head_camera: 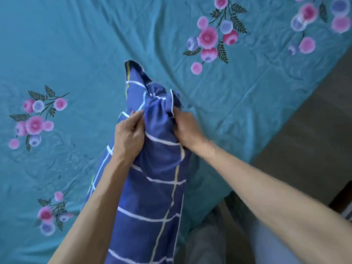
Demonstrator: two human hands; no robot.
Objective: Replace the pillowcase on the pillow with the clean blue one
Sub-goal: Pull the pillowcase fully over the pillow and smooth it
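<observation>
over teal bedsheet, left hand, right hand grip blue pillowcase.

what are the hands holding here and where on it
Both hold the blue checked pillowcase near its bunched far end: the left hand pinches the left side, the right hand grips the right side.

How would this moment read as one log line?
left hand: grips blue checked pillowcase | right hand: grips pillowcase opening | over teal floral bedsheet
</observation>
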